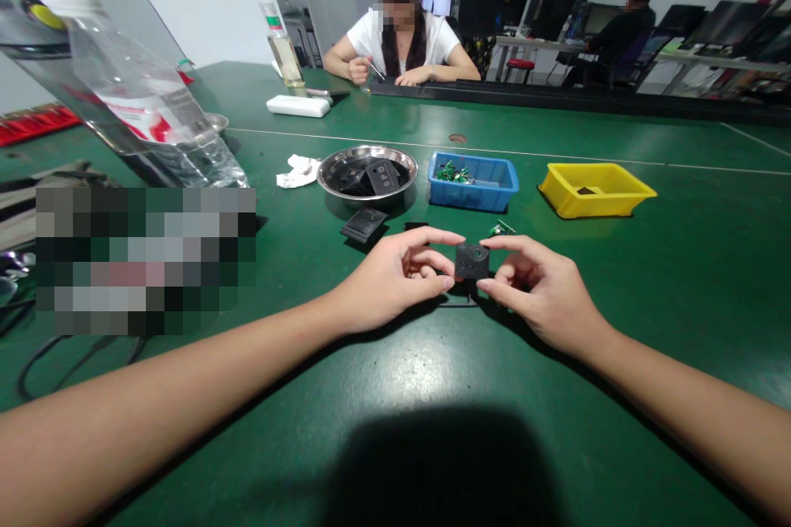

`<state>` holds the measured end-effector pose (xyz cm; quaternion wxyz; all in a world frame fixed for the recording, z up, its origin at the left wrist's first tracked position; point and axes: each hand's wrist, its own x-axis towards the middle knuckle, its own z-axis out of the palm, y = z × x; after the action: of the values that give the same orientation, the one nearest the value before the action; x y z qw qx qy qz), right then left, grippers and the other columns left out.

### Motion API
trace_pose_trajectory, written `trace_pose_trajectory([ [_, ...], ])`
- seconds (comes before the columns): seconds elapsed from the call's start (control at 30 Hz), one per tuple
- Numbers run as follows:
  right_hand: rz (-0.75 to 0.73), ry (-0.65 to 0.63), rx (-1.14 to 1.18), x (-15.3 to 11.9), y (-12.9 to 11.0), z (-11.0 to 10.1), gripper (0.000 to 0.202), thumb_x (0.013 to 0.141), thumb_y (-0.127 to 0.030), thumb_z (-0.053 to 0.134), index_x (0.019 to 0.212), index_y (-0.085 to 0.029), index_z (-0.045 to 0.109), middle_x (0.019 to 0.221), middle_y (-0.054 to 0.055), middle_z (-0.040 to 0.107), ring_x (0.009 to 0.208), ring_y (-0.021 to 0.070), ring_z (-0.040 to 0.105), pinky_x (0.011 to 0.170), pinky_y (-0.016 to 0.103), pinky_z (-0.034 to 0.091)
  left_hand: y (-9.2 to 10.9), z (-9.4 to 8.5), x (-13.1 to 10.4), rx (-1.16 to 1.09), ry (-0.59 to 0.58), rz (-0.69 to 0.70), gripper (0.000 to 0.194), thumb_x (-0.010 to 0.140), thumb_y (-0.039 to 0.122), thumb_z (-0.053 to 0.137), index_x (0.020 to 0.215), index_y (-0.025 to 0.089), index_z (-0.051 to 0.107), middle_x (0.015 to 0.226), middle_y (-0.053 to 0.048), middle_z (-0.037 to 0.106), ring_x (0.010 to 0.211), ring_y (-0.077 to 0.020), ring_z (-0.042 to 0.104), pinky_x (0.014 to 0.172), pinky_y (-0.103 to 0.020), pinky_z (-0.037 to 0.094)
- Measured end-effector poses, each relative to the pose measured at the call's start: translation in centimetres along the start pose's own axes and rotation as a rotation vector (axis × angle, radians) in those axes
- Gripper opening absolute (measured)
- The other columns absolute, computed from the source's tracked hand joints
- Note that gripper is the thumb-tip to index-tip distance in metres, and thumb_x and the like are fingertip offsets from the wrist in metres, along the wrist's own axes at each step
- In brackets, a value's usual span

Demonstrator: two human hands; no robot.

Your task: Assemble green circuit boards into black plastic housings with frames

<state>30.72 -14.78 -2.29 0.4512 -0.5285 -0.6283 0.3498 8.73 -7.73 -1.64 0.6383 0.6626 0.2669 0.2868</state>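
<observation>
A small black block-shaped part is held up between both hands just above the green table. My left hand grips its left edge with thumb and forefinger. On the right edge, my right hand pinches it the same way. Beneath the block lies something dark and thin, partly hidden. Behind my left hand are a black square part and a second dark piece. A small green circuit board lies behind my right hand.
Farther back stand a metal bowl of black parts, a blue bin with green boards and a yellow bin holding a dark piece. Bottles stand at left. A person in a headset sits opposite, behind a long black bar.
</observation>
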Motion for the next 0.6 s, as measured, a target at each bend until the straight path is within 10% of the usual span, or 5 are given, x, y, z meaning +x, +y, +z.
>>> trace_pose_trajectory([
  [0.6,-0.059,-0.011,-0.027,-0.13,0.13,0.00,0.040,0.082,-0.029,0.078,0.119,-0.017,0.067,0.062,-0.006,0.059,0.051,0.0087,0.051,0.049,0.022,0.039,0.14,0.05,0.04,0.001,0.004,-0.002,0.049,0.079,0.025,0.079,0.124,0.013,0.064,0.083,-0.004,0.074,0.070,-0.0120,0.064,0.068,-0.024,0.050],
])
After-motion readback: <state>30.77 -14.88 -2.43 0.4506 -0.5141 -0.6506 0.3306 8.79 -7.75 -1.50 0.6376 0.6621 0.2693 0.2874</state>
